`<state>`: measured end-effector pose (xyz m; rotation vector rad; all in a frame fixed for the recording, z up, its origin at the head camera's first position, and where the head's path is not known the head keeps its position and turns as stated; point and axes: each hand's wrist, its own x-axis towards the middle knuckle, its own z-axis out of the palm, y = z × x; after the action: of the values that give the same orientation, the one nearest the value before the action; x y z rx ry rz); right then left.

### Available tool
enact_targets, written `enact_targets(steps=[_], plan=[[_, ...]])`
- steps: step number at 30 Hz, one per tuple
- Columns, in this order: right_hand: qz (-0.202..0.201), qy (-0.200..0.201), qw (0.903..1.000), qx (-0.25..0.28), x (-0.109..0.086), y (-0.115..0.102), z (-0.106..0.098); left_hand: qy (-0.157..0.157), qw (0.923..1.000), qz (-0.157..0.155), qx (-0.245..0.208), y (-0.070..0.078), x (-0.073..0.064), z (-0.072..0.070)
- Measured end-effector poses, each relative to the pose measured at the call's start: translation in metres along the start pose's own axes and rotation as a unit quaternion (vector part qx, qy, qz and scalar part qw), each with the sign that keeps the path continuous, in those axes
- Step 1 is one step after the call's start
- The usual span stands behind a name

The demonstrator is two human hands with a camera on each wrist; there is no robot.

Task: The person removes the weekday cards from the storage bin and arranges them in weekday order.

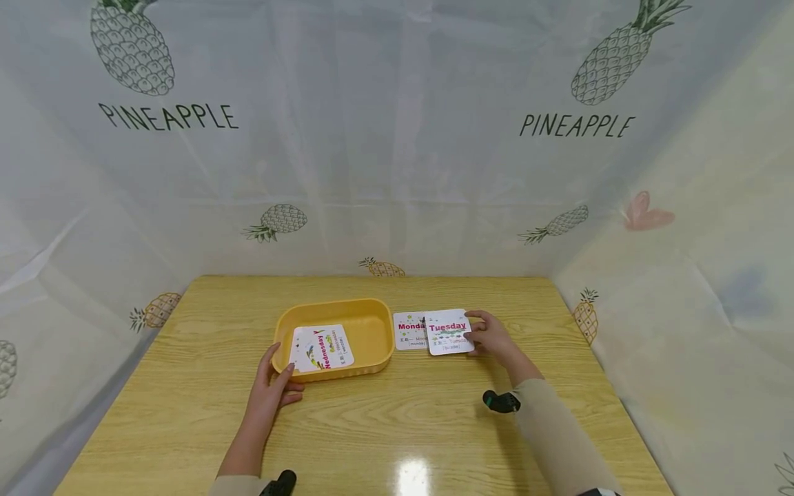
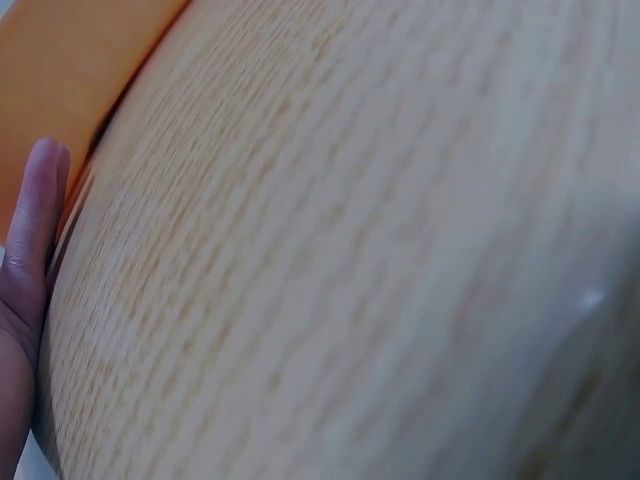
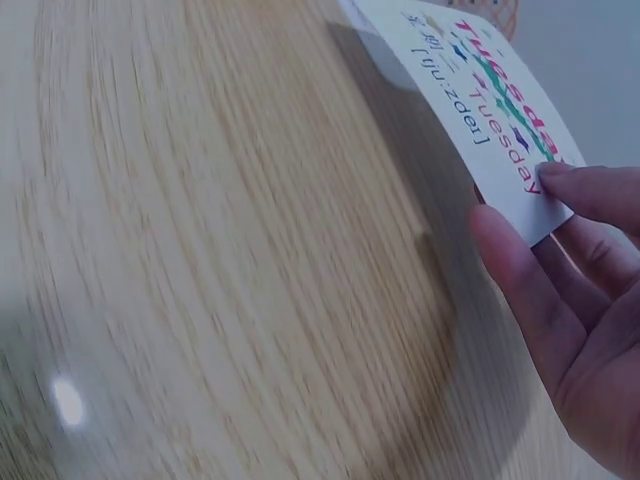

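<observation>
My right hand (image 1: 491,336) pinches the right edge of a white square card (image 1: 448,344) printed "Tuesday", with one fingertip on its face in the right wrist view. The card is tilted and its shadow falls on the wood. In the head view it overlaps the right part of a "Monday" card (image 1: 406,329) lying on the table. Further left, my left hand (image 1: 271,389) touches the near left corner of a yellow tray (image 1: 372,320). Its fingers (image 2: 38,195) look straight against the tray's outer wall. A "Wednesday" card (image 1: 319,344) lies sideways in the tray.
The wooden table (image 1: 384,427) runs back to a pale curtain (image 1: 397,172) printed with pineapples. More of this cloth hangs along both sides. The tray's right end stands close beside the Monday card.
</observation>
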<state>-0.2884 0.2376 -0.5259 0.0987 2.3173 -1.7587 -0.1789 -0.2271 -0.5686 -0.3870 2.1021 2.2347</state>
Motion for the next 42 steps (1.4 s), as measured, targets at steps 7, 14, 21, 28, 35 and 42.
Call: enact_targets(steps=[7,14,21,28,35,42], plan=[[0.016,0.006,0.9996,-0.023,0.003,0.004,-0.007,-0.002,1.0,0.004,0.001,0.001,0.0,0.0],[0.032,0.017,0.9982,-0.048,0.002,0.006,-0.01,0.001,1.0,0.003,0.003,0.004,-0.002,0.001],[0.05,0.033,0.9949,-0.081,0.005,0.008,-0.01,-0.001,1.0,0.006,-0.001,0.002,-0.001,0.001],[0.034,0.051,0.9822,-0.178,0.013,0.007,-0.008,0.002,1.0,0.006,0.002,0.001,-0.001,0.001],[0.014,0.065,0.9742,-0.216,0.016,0.009,-0.002,0.001,1.0,0.004,0.002,0.001,-0.001,0.0],[0.019,0.072,0.9743,-0.213,0.02,0.016,-0.001,0.003,1.0,0.001,-0.004,0.002,-0.001,0.002]])
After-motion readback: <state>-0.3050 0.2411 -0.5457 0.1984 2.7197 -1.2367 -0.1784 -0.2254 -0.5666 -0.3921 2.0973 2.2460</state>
